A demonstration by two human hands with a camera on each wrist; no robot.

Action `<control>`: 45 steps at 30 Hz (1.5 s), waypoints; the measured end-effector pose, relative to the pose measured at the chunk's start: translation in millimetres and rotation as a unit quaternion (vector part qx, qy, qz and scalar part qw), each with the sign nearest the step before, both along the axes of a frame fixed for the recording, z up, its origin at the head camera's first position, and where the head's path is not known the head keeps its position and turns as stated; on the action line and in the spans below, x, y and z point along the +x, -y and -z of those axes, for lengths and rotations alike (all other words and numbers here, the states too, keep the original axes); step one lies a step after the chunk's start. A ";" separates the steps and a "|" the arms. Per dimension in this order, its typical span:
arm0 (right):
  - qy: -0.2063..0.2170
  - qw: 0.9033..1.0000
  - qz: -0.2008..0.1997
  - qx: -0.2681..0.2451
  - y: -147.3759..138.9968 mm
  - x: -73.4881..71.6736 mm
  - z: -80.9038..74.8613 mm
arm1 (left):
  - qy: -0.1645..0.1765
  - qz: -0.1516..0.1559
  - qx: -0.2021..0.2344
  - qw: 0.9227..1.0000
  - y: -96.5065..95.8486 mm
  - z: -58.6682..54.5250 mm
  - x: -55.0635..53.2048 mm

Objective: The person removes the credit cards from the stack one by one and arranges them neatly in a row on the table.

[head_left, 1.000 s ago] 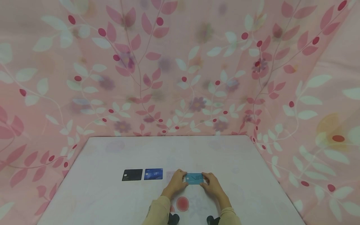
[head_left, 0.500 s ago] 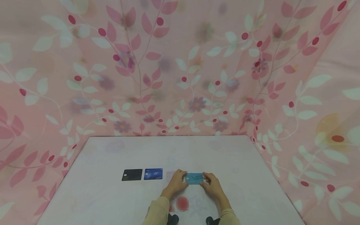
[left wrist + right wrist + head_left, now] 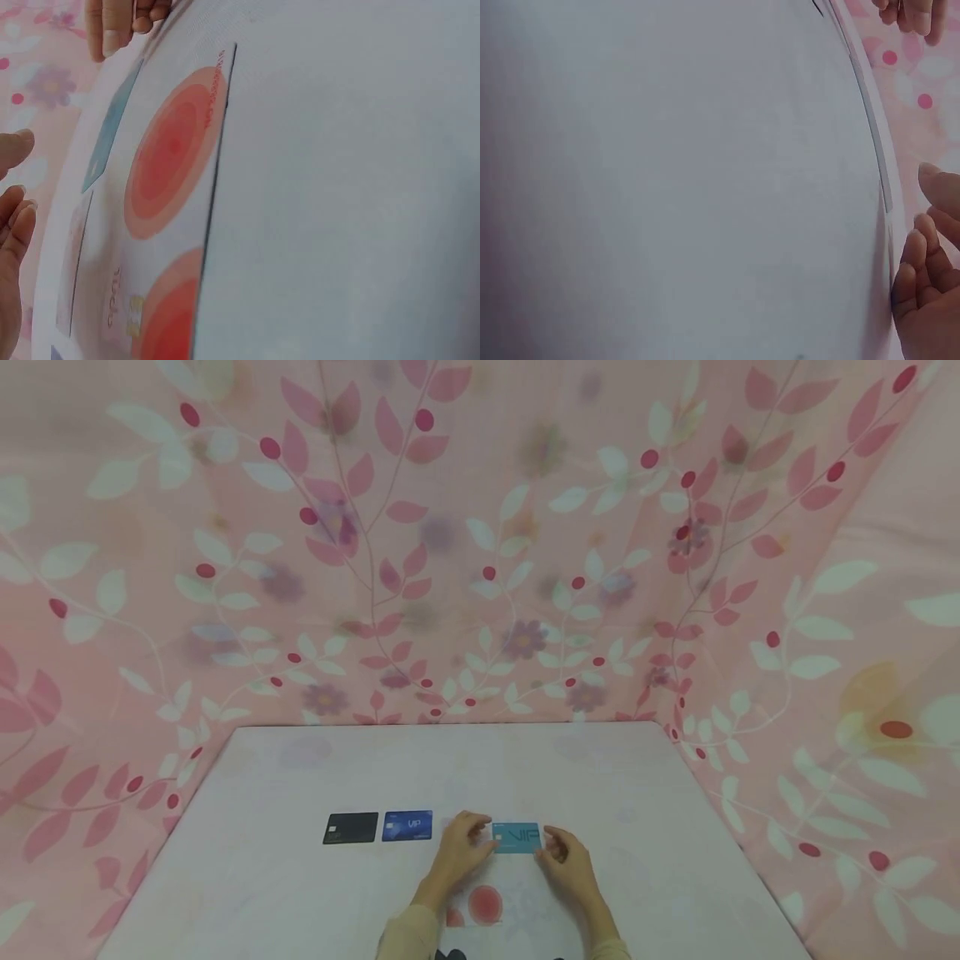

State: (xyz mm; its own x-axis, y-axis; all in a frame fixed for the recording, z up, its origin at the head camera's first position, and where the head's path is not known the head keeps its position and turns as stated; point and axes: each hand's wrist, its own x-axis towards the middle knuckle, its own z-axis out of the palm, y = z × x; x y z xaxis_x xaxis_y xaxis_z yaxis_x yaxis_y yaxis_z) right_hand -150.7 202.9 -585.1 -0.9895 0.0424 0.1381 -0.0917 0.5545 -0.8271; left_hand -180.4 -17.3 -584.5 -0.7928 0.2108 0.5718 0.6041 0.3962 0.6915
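A teal card with VIP lettering lies flat on the white table between my two hands. Just off its left edge is my left hand, fingers bent loosely with a gap from thumb to index. My right hand stays by the card's right edge, its fingers curved and nothing held in them. In the left wrist view the teal card lies on the table with both hands away from it. Nearer me is a whitish card with red circles, larger in the left wrist view.
To the left lie a blue VIP card and a black card, side by side. A pale card sits by the left hand, partly covered by it in the head view. Pink floral cloth hangs behind the white table.
Both hands have let go of the teal card's ends and drawn slightly back from it, the fingers spreading. The card stays in place; the dark wrist pieces have slid lower in the head view.
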 end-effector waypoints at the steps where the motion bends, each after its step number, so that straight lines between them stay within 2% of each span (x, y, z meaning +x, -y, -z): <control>1: 0.000 1.000 0.001 0.004 1.4 3.3 -0.6 | -0.003 -0.012 0.002 1.000 1.7 -0.3 3.5; 4: -0.011 1.000 -0.005 0.002 6.8 14.4 -3.6 | 0.005 -0.041 0.000 0.999 7.7 -1.3 15.4; 6: -0.019 1.000 -0.019 0.005 11.1 21.5 -7.1 | 0.032 -0.051 -0.004 0.998 12.3 -2.3 23.9; 11: -0.023 0.998 -0.056 0.030 23.5 33.7 -14.9 | 0.107 -0.049 -0.016 0.993 24.3 -3.7 42.3; 15: -0.039 0.994 -0.092 0.051 33.3 41.3 -16.1 | 0.158 -0.045 -0.050 0.985 30.5 -5.1 56.1; 18: -0.037 0.990 -0.116 0.075 41.3 46.8 -13.8 | 0.167 -0.060 -0.085 0.980 32.0 -6.0 67.2; 23: 0.006 0.983 -0.135 0.122 55.8 54.4 -11.8 | 0.153 -0.089 -0.126 0.976 36.2 -0.7 80.9; 30: 0.028 0.974 -0.143 0.171 66.1 57.5 -5.5 | 0.171 -0.063 -0.161 0.970 42.1 8.2 85.4; 35: 0.017 0.974 -0.146 0.171 69.0 58.3 -1.8 | 0.192 -0.044 -0.167 0.966 44.6 9.5 85.3; 39: 0.018 0.976 -0.143 0.161 68.9 59.1 -0.3 | 0.182 -0.044 -0.158 0.969 46.4 13.0 86.6; 43: 0.041 0.977 -0.146 0.149 66.9 58.3 -2.2 | 0.167 -0.044 -0.148 0.974 48.6 17.4 88.0; 45: 0.050 0.976 -0.153 0.144 65.7 56.6 -5.6 | 0.176 -0.043 -0.141 0.973 50.3 17.9 88.8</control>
State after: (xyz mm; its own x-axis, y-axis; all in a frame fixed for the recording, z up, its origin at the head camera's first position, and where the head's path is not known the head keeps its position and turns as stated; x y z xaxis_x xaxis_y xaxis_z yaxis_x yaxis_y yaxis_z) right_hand -94.1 137.2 -579.5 -0.9590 -0.2834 0.0029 -0.2161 0.7246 -0.6544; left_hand -91.5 -67.6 -602.4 -0.9507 0.2444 0.1910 0.3060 0.6381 0.7065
